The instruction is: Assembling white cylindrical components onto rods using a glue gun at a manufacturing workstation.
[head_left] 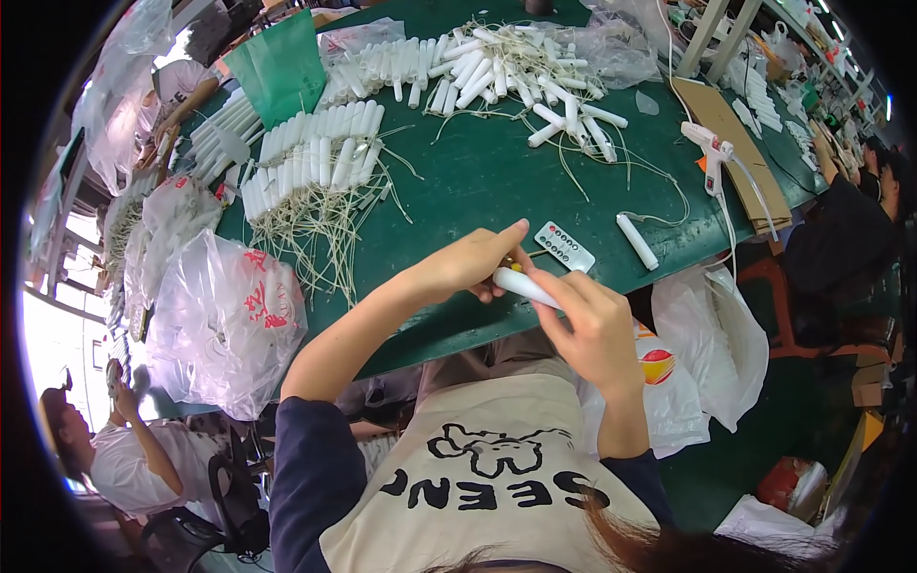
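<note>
A smooth white tube [525, 286] is between my two hands, just above the near edge of the green table. My right hand [594, 320] closes round its right-hand part with thumb and fingers. My left hand [480, 260] is bent round the tube's other end, where a small yellow bit [516, 267] shows; its lower fingers are partly hidden. Just beyond my hands lies a white remote control [565, 246] with rows of dark buttons. To its right rests a single white tube [637, 241] with a thin cord trailing from it.
Corded white tubes lie in a row [315, 158] at left and a loose heap [511, 72] at the back. A white glue gun [709, 158] lies by a cardboard strip [731, 143]. Plastic bags [229, 320] crowd the left edge. Other people sit at both sides.
</note>
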Tool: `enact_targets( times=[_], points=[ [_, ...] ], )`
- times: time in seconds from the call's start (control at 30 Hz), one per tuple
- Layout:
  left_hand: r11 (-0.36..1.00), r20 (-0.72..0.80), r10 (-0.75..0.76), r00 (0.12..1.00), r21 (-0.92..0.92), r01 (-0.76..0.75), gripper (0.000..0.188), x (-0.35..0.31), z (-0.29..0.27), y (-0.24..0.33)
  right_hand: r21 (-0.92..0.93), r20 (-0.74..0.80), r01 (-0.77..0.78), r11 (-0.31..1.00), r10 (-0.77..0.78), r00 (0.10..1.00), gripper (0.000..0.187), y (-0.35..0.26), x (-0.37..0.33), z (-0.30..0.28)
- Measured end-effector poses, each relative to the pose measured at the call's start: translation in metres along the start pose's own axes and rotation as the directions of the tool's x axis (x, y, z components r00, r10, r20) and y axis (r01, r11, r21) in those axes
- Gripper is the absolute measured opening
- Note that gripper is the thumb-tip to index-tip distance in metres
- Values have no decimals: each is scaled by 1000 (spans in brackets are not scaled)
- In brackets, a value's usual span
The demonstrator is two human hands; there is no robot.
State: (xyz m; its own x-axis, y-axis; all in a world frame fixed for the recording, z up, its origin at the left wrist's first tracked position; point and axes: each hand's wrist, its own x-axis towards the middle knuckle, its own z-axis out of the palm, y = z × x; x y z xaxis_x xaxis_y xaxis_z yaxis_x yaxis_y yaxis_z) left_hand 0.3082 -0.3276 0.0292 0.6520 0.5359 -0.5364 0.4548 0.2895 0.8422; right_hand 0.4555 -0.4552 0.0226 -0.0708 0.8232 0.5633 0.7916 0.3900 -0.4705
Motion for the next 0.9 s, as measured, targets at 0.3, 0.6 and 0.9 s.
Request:
enact_targets(
  times=[0.3,0.6,0.9],
  points=[
    [990,-58,133,989,58,-130,55,11,-17,-31,-113,45,49,992,-44,998,31,-8,10,0],
    [775,-46,388,921,-525,-352,51,-16,-19,-41,516,-35,-286,807,354,935,31,-18,8,29],
    [846,-389,481,786,-28,-532,28,-58,-31,-17,585,-209,71,808,65,976,50,-13,13,60]
  ],
)
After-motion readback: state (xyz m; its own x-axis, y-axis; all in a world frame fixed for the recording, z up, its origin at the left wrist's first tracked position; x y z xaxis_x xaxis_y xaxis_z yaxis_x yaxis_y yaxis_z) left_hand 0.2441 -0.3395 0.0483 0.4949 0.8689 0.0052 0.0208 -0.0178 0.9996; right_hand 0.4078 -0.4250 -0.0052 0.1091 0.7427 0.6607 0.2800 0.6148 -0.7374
